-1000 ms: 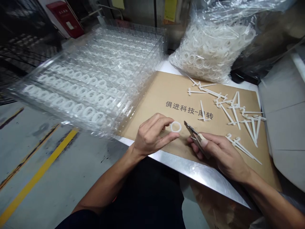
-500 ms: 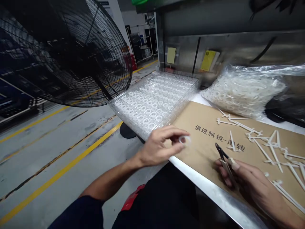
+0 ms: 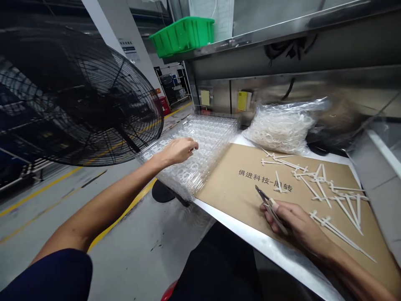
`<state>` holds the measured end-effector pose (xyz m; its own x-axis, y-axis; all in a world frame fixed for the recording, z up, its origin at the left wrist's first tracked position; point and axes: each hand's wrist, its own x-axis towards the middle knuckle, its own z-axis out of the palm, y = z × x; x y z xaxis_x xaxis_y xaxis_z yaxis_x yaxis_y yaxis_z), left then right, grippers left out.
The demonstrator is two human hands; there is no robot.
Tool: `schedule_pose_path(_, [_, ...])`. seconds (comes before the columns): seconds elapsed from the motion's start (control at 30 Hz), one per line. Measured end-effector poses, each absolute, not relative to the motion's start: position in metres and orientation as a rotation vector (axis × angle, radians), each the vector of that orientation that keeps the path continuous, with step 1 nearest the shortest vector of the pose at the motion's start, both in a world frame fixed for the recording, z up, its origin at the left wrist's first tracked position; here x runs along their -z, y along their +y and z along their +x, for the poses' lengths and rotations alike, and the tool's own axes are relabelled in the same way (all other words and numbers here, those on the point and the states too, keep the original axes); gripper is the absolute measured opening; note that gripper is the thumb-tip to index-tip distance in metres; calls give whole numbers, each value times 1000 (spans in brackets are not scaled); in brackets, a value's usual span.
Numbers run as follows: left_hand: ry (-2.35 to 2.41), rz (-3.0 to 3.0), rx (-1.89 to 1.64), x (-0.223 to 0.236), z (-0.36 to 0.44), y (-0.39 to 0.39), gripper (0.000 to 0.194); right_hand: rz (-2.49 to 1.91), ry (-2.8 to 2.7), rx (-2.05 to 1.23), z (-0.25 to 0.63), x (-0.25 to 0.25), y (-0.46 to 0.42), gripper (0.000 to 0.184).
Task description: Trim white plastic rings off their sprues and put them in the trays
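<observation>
And on the left, the big black pedestal fan point(image 3: 90, 106) fills the corner, its wire cage facing the bench! Behind it rises a pale pillar point(image 3: 114, 25) carrying a posted notice point(image 3: 129, 50). Up top, a bright green plastic basket point(image 3: 184, 37) sits at the end of the metal shelf point(image 3: 250, 39), dark cables point(image 3: 290, 48) bunched below. Down low, a yellow floor line point(image 3: 125, 212) slants across grey floor point(image 3: 131, 263)!

The left hand point(image 3: 181, 150) is over a clear plastic tray point(image 3: 210, 172) of white rings point(image 3: 189, 167), contact hard to judge; the right hand point(image 3: 296, 220) grips nippers point(image 3: 265, 200) above printed brown cardboard point(image 3: 224, 188)
</observation>
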<state>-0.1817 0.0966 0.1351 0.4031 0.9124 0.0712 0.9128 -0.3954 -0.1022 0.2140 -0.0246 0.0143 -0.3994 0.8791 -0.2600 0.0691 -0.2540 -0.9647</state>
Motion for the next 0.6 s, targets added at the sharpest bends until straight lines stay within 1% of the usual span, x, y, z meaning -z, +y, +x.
schedule_pose_path(0.1, [-1618, -2553, -125, -144, -179, 103, 34, -1136, -1424, -1716, 214, -10, -21, 57])
schedule_pose_path(0.2, [-1571, -2567, -175, -166, -173, 108, 35, -1074, -1552, -1649, 211, -7, -17, 56])
schedule_pose_path(0.27, [-1470, -2601, -110, -180, -160, 114, 34, -1048, -1635, -1569, 208, -8, -19, 55])
schedule_pose_path(0.33, [-1292, -2665, 51, -190, -136, 124, 35, -1062, -1657, -1499, 204, -12, -23, 49])
schedule_pose_path(0.43, [-943, -2754, 372, -188, -73, 146, 47, -1106, -1710, -1297, 203, -14, -23, 42])
schedule_pose_path(0.47, [-826, -2783, 470, -184, -45, 150, 49, -1126, -1737, -1195, 205, -14, -20, 36])
schedule_pose_path(0.53, [-607, -2859, 646, -175, 19, 148, 44, -1159, -1807, -978, 209, -11, -14, 24])
schedule_pose_path(0.6, [-442, -2963, 753, -166, 85, 134, 33, -1175, -1890, -816, 213, -8, -11, 29])
